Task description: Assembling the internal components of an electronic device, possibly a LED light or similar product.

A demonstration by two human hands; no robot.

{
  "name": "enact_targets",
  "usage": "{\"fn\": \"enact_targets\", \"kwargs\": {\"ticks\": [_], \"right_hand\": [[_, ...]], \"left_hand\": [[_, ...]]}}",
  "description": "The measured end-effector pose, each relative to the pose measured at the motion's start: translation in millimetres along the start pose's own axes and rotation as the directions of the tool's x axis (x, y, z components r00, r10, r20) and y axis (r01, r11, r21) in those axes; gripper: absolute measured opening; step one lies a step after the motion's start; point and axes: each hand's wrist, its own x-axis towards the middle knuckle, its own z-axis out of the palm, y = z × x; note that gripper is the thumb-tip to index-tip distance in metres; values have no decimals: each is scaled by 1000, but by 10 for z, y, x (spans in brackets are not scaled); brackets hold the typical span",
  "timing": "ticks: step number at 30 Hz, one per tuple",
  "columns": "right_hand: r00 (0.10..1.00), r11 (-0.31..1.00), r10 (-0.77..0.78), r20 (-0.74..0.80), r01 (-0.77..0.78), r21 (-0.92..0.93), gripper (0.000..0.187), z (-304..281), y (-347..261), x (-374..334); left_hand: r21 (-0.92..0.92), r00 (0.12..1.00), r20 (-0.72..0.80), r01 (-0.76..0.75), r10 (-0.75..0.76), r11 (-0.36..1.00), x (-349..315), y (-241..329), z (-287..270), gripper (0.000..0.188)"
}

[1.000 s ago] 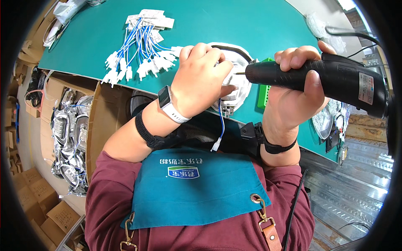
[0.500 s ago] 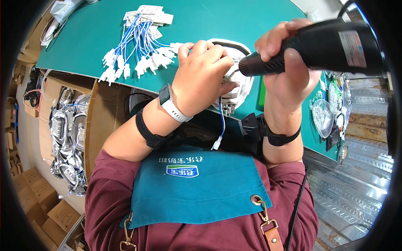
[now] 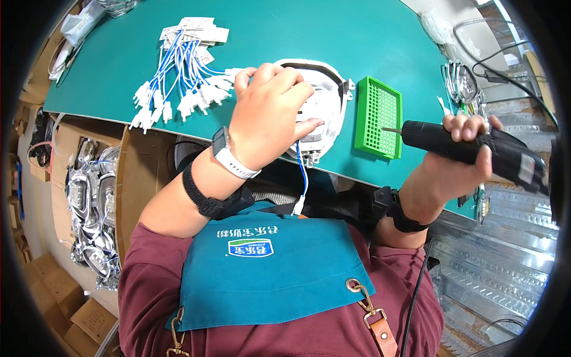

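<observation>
My right hand (image 3: pixel 455 160) is wrapped round a black electric screwdriver (image 3: pixel 446 141). Its thin bit lies over the right side of a green perforated screw tray (image 3: pixel 369 143). At the table's front edge, my left hand (image 3: pixel 270 113) grips the left side of a white oval housing (image 3: pixel 327 113) with a dark rim, thumb across its middle. What the left fingertips touch is partly hidden. From the housing's near end a blue and white wire (image 3: pixel 304 175) hangs over the edge, ending in a white connector (image 3: pixel 298 205).
Left of the housing lie bundled blue and white wires with white plugs (image 3: pixel 196 98) and paper labels. A carton (image 3: pixel 134 172) at the left holds several shiny metal housings (image 3: pixel 95 202). Clear bags (image 3: pixel 446 33), cables and small parts are at the right end of the green table (image 3: pixel 321 33).
The screwdriver has gone from the housing to the right and nearer me, its bit now over the green tray. My left hand stays on the housing.
</observation>
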Motion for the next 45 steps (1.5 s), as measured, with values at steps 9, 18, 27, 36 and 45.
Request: {"fn": "enact_targets", "kwargs": {"ticks": [9, 18, 27, 36, 45], "right_hand": [[984, 990, 20, -174, -44, -137, 43, -385, 237, 4], [987, 967, 133, 86, -110, -231, 38, -274, 326, 184], [973, 844, -99, -206, -28, -535, 35, 171, 346, -32], [987, 993, -116, -108, 113, -38, 44, 315, -142, -9], [990, 999, -44, 132, 48, -25, 60, 758, 445, -166]], "left_hand": [[-1, 999, 33, 11, -11, 1000, 25, 23, 11, 38], [-2, 999, 34, 3, -3, 1000, 45, 23, 26, 38], [2, 1000, -9, 2, -2, 1000, 5, 43, -45, 40], [-76, 998, 57, -35, 40, 996, -36, -41, -135, 37], [-119, 998, -10, -56, 55, 991, -59, -98, -68, 36]]}}
